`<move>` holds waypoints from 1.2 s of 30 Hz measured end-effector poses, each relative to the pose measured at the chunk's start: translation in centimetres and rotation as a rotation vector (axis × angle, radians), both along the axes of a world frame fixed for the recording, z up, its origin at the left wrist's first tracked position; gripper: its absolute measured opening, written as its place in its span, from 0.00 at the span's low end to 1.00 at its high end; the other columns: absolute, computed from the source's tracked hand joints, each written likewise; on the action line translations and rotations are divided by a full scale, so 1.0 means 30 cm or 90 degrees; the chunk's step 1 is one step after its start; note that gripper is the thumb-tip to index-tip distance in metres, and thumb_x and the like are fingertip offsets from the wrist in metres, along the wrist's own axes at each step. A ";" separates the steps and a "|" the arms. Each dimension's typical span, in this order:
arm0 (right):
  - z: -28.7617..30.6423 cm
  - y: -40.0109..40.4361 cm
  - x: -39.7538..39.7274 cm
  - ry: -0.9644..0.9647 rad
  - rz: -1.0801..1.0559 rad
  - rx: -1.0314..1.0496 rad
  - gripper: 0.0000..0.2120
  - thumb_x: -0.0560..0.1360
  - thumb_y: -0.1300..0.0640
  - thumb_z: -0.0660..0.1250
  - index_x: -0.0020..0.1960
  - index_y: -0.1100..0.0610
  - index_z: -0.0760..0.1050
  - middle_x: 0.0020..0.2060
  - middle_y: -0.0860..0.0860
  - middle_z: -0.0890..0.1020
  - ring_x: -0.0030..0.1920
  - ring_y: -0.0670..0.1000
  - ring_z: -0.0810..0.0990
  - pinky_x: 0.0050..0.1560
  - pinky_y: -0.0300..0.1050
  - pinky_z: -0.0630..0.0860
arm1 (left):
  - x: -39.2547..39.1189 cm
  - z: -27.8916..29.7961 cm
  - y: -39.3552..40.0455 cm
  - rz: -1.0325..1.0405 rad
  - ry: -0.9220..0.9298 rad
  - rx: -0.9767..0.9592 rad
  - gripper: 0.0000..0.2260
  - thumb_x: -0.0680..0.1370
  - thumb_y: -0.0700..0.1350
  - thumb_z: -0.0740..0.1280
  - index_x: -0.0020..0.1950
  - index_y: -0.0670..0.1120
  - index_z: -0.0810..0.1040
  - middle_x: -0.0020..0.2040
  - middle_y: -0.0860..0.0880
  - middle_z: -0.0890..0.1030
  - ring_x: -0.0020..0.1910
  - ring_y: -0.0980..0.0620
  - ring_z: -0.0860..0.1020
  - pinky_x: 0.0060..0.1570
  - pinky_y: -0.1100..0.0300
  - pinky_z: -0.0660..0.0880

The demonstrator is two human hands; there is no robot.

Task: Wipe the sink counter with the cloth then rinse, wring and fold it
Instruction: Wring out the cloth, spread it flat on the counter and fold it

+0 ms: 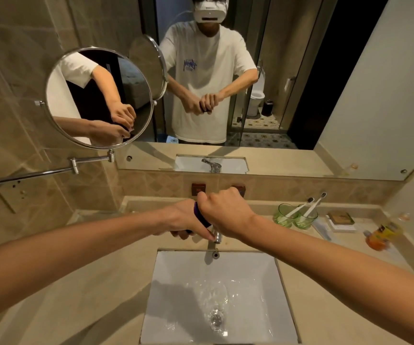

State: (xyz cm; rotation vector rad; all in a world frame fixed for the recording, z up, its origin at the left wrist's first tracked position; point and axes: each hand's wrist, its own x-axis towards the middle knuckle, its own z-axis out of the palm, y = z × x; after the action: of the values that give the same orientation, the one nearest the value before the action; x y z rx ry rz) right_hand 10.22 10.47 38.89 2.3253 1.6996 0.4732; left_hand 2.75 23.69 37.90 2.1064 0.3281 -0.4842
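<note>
Both hands, left hand (183, 220) and right hand (226, 211), clench the twisted purple cloth (201, 216) above the sink (176, 282).

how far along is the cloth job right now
Wiping cannot be judged from this view. Rinsing looks done: water pools in the sink. In hand: the left hand and right hand grip the purple cloth, apparently wringing it above the faucet. Left: folding it.

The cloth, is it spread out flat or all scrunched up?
Scrunched up. The cloth is a tight purple roll squeezed between both hands, left and right, above the sink.
</note>
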 end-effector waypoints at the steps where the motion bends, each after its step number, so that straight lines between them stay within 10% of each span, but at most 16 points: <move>1: -0.001 0.003 -0.002 0.019 -0.010 -0.007 0.14 0.76 0.55 0.71 0.55 0.60 0.70 0.38 0.52 0.79 0.33 0.55 0.74 0.33 0.49 0.68 | 0.005 -0.014 -0.008 0.011 -0.019 0.037 0.13 0.69 0.47 0.80 0.44 0.44 0.80 0.30 0.50 0.75 0.27 0.52 0.71 0.28 0.59 0.68; 17: -0.069 0.140 0.021 0.187 -0.191 -0.199 0.11 0.78 0.58 0.66 0.59 0.56 0.77 0.56 0.54 0.80 0.56 0.58 0.80 0.45 0.52 0.71 | 0.047 -0.180 -0.018 0.161 -0.073 0.225 0.06 0.66 0.48 0.75 0.35 0.50 0.79 0.32 0.51 0.81 0.33 0.50 0.78 0.35 0.57 0.74; 23: -0.056 0.149 0.012 0.194 -0.148 -0.173 0.12 0.75 0.53 0.70 0.56 0.55 0.77 0.49 0.53 0.80 0.51 0.58 0.81 0.43 0.51 0.71 | 0.028 -0.170 0.023 0.125 -0.076 0.197 0.07 0.70 0.44 0.74 0.41 0.48 0.77 0.32 0.47 0.78 0.29 0.50 0.74 0.29 0.58 0.73; 29: 0.028 0.109 0.011 0.195 -0.142 -0.193 0.17 0.71 0.55 0.75 0.57 0.56 0.75 0.44 0.53 0.76 0.42 0.55 0.74 0.41 0.49 0.72 | 0.021 -0.123 0.004 0.127 -0.071 -0.014 0.28 0.66 0.44 0.83 0.60 0.51 0.73 0.37 0.43 0.79 0.28 0.51 0.73 0.27 0.57 0.73; 36: 0.042 0.057 0.019 0.245 -0.149 -0.097 0.22 0.72 0.60 0.72 0.62 0.60 0.67 0.44 0.55 0.76 0.42 0.57 0.74 0.40 0.50 0.69 | 0.030 -0.090 -0.030 0.177 -0.161 0.121 0.23 0.68 0.35 0.75 0.59 0.47 0.73 0.45 0.46 0.82 0.32 0.49 0.85 0.34 0.54 0.83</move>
State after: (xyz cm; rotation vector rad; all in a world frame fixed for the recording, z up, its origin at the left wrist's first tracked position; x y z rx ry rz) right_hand 10.79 12.17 40.15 2.5746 1.5096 -0.1520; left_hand 3.67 22.80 35.19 2.2291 0.5273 -0.0228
